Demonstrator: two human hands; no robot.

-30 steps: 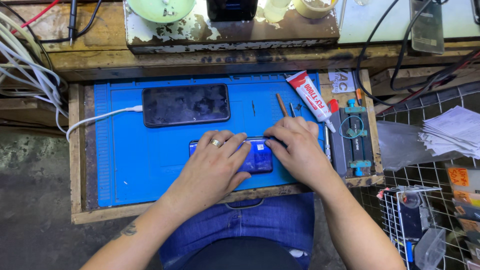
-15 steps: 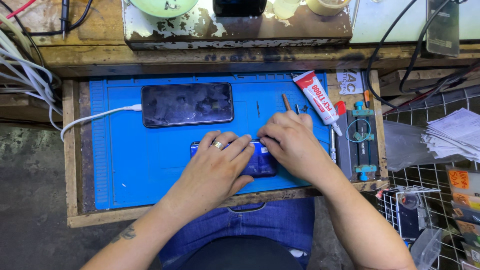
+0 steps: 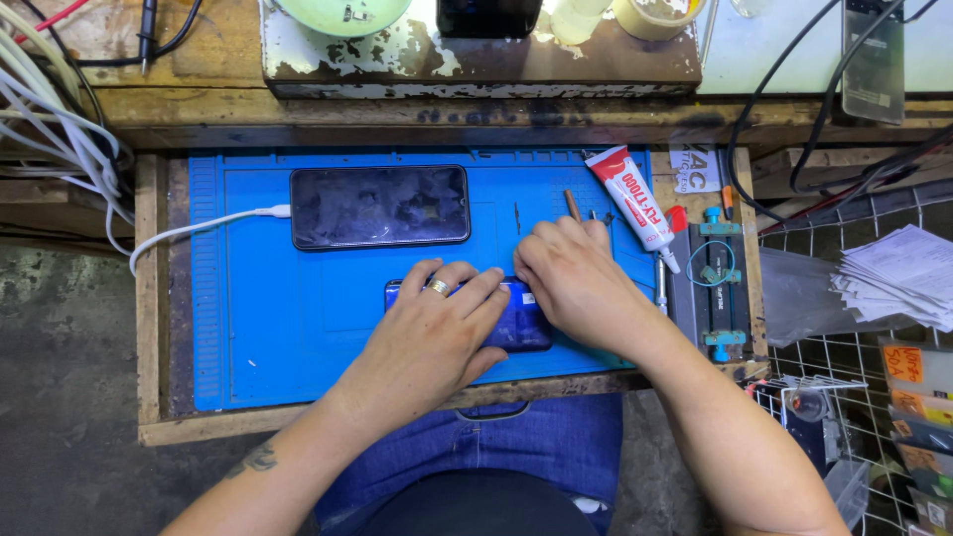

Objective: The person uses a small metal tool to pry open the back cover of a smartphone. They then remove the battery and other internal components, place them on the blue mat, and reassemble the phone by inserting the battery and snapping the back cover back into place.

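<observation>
Here, at about nine o'clock, a bundle of white cables (image 3: 60, 129) is seen hanging beside the wooden bench, and one white cable (image 3: 199, 226) is plugged into the left end of a dark phone (image 3: 379, 206) laid flat on the blue mat (image 3: 258, 328). Just below that phone, toward six o'clock, a blue phone (image 3: 521, 328) is lain on the mat and is largely covered by both hands. The left hand (image 3: 432, 333), a ring on one finger, is spread flat and pressed down on the blue phone, not closed around it. The right hand (image 3: 576, 283) is laid over the phone's right end with fingers curled; whether anything is pinched cannot be told. At two o'clock a white glue tube (image 3: 630, 203) with a red cap is laid, and beyond it a small clamp (image 3: 717, 288) with teal knobs.
</observation>
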